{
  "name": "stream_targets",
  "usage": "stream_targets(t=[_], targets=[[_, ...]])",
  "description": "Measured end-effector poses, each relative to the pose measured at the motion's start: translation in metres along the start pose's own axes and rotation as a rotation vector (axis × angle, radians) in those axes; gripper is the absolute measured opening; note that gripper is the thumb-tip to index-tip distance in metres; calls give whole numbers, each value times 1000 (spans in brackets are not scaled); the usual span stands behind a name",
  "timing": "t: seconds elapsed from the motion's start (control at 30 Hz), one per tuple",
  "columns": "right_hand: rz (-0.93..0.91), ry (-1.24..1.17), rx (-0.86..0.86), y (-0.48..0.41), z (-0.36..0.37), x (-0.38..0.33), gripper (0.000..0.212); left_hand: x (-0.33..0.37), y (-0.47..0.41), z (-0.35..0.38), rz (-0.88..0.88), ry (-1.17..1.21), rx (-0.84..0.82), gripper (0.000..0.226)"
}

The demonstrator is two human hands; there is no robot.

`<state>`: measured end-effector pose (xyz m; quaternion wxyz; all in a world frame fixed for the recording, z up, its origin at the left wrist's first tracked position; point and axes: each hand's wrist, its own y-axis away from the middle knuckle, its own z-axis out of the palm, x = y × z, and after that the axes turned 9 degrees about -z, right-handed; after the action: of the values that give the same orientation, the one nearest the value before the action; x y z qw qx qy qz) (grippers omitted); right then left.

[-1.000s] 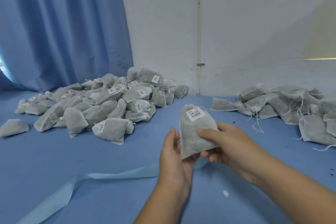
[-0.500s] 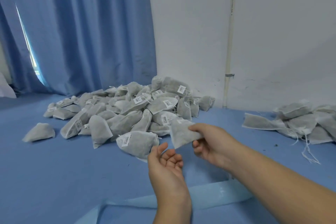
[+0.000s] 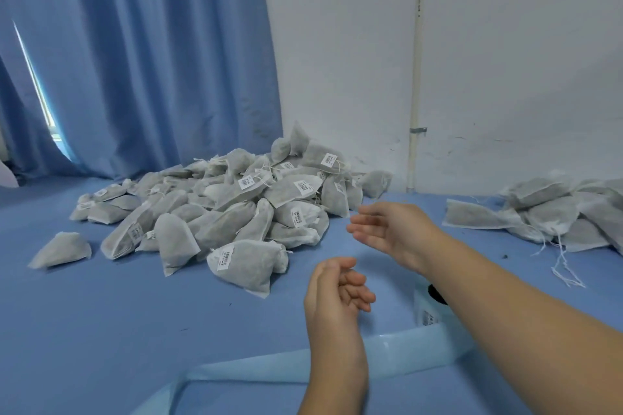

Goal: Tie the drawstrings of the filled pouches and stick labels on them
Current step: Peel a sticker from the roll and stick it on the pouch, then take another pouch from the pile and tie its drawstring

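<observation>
Operator: What could go wrong from here?

Guide: Both your hands are empty, fingers loosely apart: your left hand [image 3: 337, 293] nearer, your right hand [image 3: 387, 229] beyond it. A pale blue paper backing strip [image 3: 286, 371] lies beneath your forearms on the blue worktop [image 3: 101, 313]. I judge a reaching arm could drag it.

Operator: And the counts?

Guide: Two heaps. The labelled grey fabric pouches [image 3: 236, 212] lie far left, too many to count. The unlabelled grey pouches [image 3: 546, 209] with loose white strings lie right, cut off by the frame. One stray pouch [image 3: 62, 249] lies left of the labelled heap. One strip.
</observation>
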<state>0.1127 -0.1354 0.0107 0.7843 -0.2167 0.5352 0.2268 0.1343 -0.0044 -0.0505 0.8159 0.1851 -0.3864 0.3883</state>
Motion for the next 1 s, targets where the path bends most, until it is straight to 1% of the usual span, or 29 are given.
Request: stream_targets(t=[0.07, 0.17, 0.23, 0.3, 0.4, 0.47, 0.53, 0.63, 0.77, 0.87, 0.93, 1.0], targets=[[-13, -58, -2, 17, -16, -6, 13, -3, 7, 0, 77, -130, -46, 21], [-33, -128, -26, 49, -42, -18, 14, -9, 19, 2, 175, -301, -152, 30], [-34, -144, -30, 74, -66, -23, 15, -14, 27, 5, 200, -369, -212, 36], [-35, -145, 1, 100, -94, -25, 17, -17, 32, 10, 176, -362, -241, 28], [-9, -125, 87, 131, -139, -25, 18, -22, 37, 16, 135, -385, -286, 25], [0, -138, 159, 145, -165, -23, 18, -28, 45, 21, 123, -441, -347, 24], [-4, -175, 217, 155, -185, -19, 18, -36, 58, 27, 108, -532, -411, 28], [-11, -220, 258, 160, -197, -11, 18, -53, 74, 39, 100, -666, -484, 15], [-37, -147, 268, 161, -194, -7, 15, -76, 78, 68, 93, -815, -497, 20], [-66, -194, 307, 160, -196, -7, 14, -100, 77, 97, 75, -927, -503, 19], [-86, -243, 347, 159, -201, -7, 11, -116, 77, 112, 70, -944, -470, 19], [-85, -208, 410, 158, -208, -9, 9, -128, 75, 120, 67, -932, -423, 20]])
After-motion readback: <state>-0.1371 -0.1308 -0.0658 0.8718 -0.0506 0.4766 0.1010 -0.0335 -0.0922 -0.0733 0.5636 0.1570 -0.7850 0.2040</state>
